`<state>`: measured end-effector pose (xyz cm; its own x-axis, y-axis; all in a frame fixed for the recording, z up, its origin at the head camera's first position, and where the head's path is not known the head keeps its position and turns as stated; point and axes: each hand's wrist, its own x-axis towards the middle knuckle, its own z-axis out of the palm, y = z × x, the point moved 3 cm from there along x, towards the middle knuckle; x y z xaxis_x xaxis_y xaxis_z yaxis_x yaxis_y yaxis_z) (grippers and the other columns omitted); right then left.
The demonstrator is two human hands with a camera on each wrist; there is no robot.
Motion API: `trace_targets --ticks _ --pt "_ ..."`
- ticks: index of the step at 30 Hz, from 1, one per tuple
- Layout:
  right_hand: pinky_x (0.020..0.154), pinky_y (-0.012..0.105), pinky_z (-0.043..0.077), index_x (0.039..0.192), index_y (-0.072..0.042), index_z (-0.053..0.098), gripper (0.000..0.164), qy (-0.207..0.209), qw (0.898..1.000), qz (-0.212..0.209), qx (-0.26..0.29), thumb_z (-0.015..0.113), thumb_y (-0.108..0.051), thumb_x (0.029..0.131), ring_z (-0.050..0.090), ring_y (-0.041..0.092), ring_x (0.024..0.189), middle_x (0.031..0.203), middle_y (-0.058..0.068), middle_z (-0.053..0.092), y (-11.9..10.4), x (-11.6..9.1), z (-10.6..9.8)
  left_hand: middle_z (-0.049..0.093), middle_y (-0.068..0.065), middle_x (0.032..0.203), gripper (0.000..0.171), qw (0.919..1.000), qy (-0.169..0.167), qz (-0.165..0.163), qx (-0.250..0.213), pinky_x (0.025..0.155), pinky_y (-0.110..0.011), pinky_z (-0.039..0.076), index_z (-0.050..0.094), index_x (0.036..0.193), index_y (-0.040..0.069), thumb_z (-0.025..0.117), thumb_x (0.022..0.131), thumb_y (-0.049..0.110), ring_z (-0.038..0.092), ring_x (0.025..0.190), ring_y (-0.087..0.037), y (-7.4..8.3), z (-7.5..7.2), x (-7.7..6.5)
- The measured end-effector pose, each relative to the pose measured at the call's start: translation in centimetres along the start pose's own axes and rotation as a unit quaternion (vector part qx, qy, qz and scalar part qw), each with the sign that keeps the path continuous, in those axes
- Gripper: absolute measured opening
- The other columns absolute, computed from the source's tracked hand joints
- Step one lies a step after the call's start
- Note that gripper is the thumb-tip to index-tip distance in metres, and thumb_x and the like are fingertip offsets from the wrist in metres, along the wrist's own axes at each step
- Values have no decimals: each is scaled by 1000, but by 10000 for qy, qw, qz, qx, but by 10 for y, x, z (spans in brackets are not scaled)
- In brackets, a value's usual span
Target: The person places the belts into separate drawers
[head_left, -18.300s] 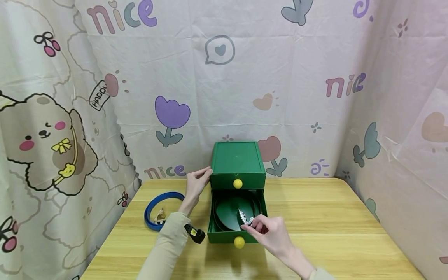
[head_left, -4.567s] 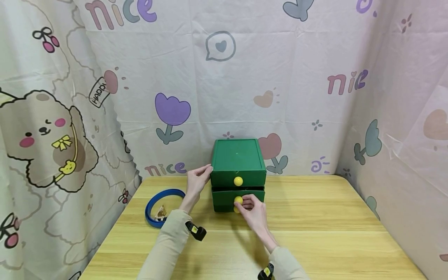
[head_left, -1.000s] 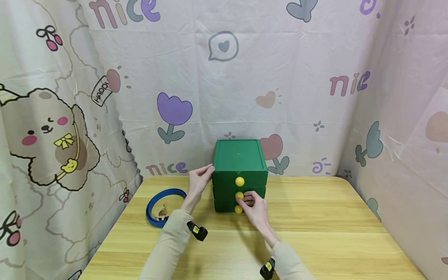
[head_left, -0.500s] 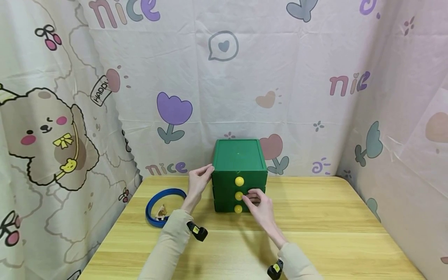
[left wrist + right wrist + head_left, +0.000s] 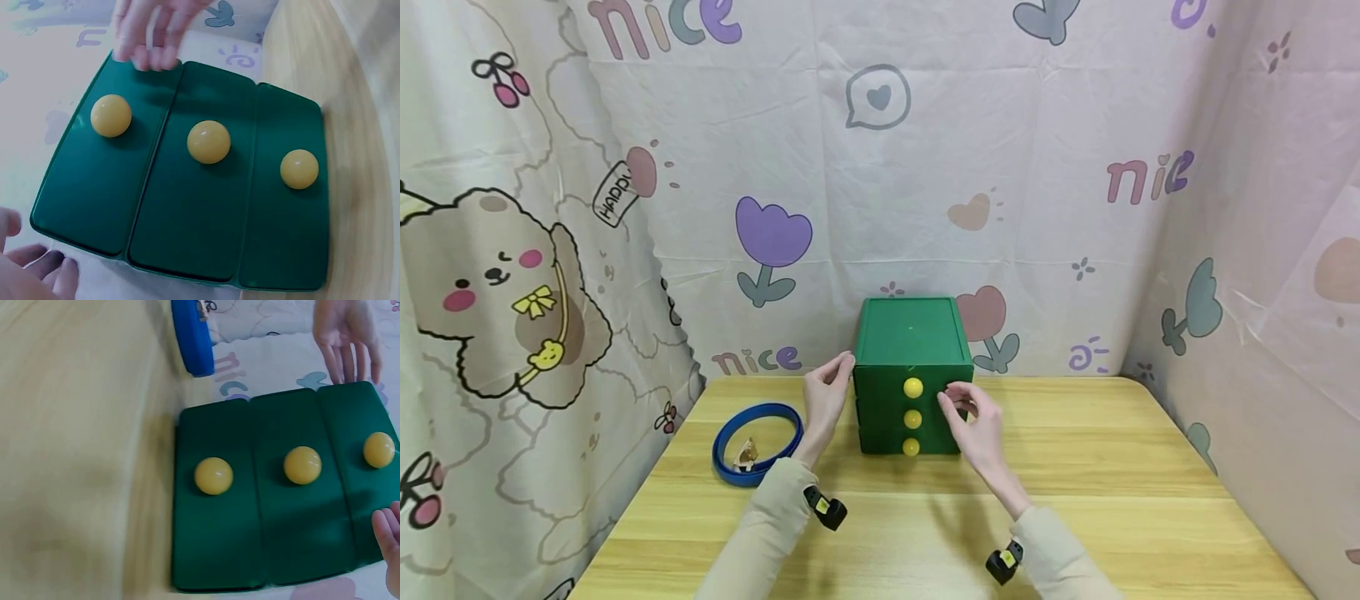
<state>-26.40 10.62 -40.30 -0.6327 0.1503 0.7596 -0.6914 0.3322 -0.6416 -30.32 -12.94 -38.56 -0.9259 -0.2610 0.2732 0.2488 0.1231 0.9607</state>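
A green box with three drawers stands on the table, every drawer pushed in. On its front are a top yellow knob, a middle knob and a bottom knob. My left hand is at the box's upper left side, fingers relaxed; whether the fingertips touch it, I cannot tell. My right hand hovers before the front's right part, fingers loosely bent and holding nothing. In the left wrist view, the right hand is apart from the knobs.
To the left, a blue hoop lies on the wooden table, with a small gold-coloured object inside it. A printed cloth hangs close behind the box and along both sides.
Earlier, a drawer stood out with my right hand holding a small silvery object over it. The right hand pushed it in, let go of the middle knob and moved up and right.
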Motion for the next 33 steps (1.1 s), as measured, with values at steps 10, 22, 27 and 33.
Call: trace_targets --ticks 10,22,27,33 --pt "78 18 57 95 16 68 12 704 9968 -368 -55 70 15 83 61 20 80 88 28 65 -14 30 -20 78 -14 95 22 9882 1151 996 146 71 -10 52 79 97 7 73 93 28 68 79 -2 -6 -10 -18" --pt "87 15 56 107 7 74 18 93 9943 1029 -278 67 -3 94 69 33 99 114 23 70 18 56 -21 76 -14 93 22 9963 477 680 -228 73 -15 58 76 99 6 81 86 24 69 78 -7 -49 16 -50" --pt "99 44 56 110 11 72 21 -289 9882 1481 -265 63 0 95 68 38 110 123 26 68 20 61 -20 75 -17 96 27 9989 84 370 -259 74 -16 58 73 103 2 83 84 19 70 82 -11 -70 30 -63" --pt "99 40 57 109 14 72 21 -378 9864 1581 -227 59 3 95 66 42 108 120 29 67 22 62 -18 72 -20 104 34 9995 -278 -109 -69 77 -15 56 69 109 -1 83 83 15 68 88 -17 -91 46 -76"
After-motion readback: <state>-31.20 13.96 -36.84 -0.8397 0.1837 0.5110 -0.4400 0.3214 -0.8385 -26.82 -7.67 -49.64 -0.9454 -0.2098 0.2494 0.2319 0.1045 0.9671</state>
